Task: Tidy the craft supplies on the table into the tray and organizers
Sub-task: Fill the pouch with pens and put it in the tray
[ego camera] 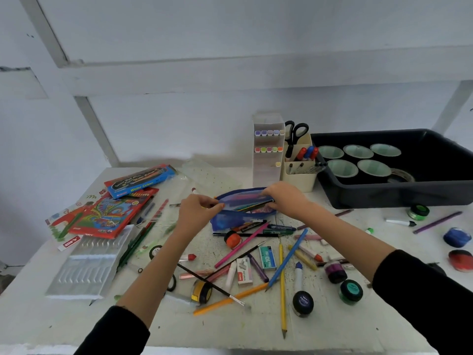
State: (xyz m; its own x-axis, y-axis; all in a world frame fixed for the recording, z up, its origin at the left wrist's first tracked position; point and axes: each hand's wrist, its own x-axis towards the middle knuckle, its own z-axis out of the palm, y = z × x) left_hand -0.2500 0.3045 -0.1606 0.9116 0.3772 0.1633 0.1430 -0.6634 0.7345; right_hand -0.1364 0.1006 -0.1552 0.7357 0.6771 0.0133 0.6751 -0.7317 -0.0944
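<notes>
Yellow pencil (282, 290) lies nearest; beyond, my left grip (198, 208) and right grip (284, 198) each pinch the blue pouch (238, 217) by its rim. I should pull its mouth wide and level.

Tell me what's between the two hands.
In the head view, a blue mesh pouch with pencils inside spans the gap; the left hand and right hand each pinch its rim.
</notes>
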